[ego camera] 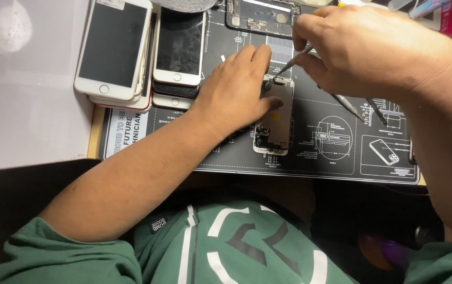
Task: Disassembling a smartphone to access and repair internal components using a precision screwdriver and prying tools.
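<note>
There is one view only, from a camera worn on the person's head. It looks steeply down and slightly forward over the person's green printed shirt (226, 247) onto the black rubber work mat with white diagrams (342, 152), whose near edge runs across the middle of the picture. It sits close: both forearms fill much of the frame, the left hand (236, 89) and the right hand (357, 47) lie near the top, and the mat's far edge is cut off.
</note>
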